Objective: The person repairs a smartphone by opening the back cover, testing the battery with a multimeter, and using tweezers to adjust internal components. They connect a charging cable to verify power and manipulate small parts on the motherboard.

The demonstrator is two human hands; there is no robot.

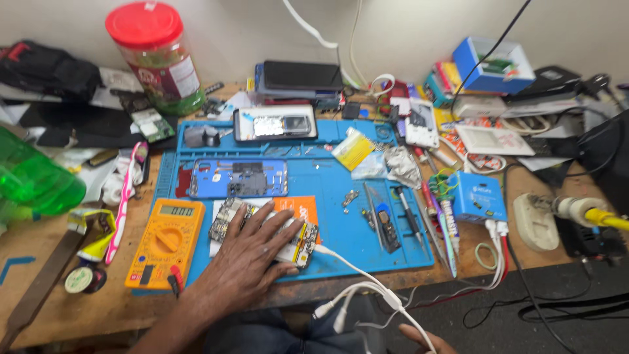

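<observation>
Your left hand lies flat, fingers spread, palm down on an opened phone with its circuit boards showing; not gripping, just pressing on it. The phone lies on a white and orange card at the front of the blue work mat, just right of the yellow multimeter. Your right hand shows only as a sliver at the bottom edge, right of the white cable bundle; you cannot tell from this view whether it is open or closed, or whether it holds the cable. The two hands are well apart.

Around the phone: a blue phone frame lies just behind it on the mat, and a second phone with a reflective screen sits further back. Right of your left hand, small screws and metal bits, tweezers and a dark-handled tool lie on the mat. A yellow packet and crumpled foil sit toward the mat's rear right. A small blue box stands off the mat's right edge, with white and red leads plugged in.

Left side of the wooden bench: a pink-white toothbrush, a green plastic bottle, a solder spool. A red-lidded jar stands at the back left. Stacked phones rest against the wall.
</observation>
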